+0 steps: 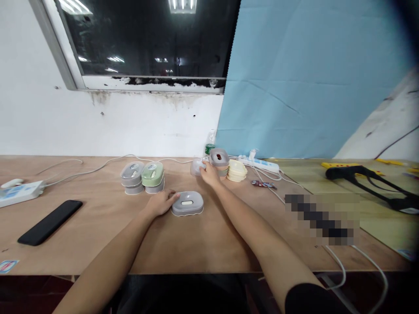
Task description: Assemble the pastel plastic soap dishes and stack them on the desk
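Note:
My left hand rests on the wooden table, fingers loosely curled, its thumb touching the left side of a grey oval box with a white slot on top. My right hand reaches farther back, fingers closed on a small pale grey piece next to a grey lidded box standing on a short stack. A stack of cream-coloured trays lies right of that. To the left stand a grey box and a green box, each on top of another piece.
A black phone and a white power strip lie at the left. Another white power strip with cables runs along the back. A green-capped bottle stands at the wall. Black and yellow tools lie at the right.

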`<state>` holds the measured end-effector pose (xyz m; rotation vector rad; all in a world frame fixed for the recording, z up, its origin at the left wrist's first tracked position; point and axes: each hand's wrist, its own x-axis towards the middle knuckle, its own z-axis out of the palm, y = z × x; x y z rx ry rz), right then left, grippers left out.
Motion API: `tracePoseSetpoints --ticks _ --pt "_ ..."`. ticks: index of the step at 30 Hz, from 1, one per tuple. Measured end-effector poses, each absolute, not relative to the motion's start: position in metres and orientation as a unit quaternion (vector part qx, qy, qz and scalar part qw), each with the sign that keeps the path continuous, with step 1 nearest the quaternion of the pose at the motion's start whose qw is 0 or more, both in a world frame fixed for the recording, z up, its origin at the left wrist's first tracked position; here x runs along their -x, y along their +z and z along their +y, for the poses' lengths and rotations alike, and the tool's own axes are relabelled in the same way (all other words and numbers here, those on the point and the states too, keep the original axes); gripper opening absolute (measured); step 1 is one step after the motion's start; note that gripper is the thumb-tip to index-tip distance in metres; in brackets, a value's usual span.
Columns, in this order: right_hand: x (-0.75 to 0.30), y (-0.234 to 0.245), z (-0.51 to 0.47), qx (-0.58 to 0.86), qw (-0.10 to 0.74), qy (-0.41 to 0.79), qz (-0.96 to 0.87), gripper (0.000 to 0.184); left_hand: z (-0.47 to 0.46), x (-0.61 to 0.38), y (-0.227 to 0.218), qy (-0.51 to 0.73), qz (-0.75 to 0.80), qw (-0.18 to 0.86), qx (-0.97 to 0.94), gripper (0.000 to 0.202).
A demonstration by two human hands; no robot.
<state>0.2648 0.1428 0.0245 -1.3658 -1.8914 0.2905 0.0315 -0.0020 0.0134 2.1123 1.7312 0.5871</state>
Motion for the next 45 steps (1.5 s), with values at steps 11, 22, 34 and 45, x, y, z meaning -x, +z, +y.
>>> tracePoseSetpoints --ticks 11,22,34,45 --pt "-0.259 0.039 0.108 0.481 0.433 0.081 -0.758 0.033 -0.003 -0.033 0.014 0.179 0.621 0.132 -0.752 0.062" --pt "-0.282 0.004 0.054 0.368 0.476 0.145 -0.786 0.041 -0.009 -0.039 0.021 0.338 0.588 0.015 -0.735 0.071" --pt "-0.277 0.006 0.06 0.43 0.378 0.343 -0.745 0.059 -0.014 -0.039 0.028 0.383 0.559 0.109 -0.727 0.063" --pt "-0.284 0.003 0.065 0.449 0.228 0.351 -0.789 0.063 -0.009 -0.033 0.024 0.29 0.539 0.142 -0.778 0.057"
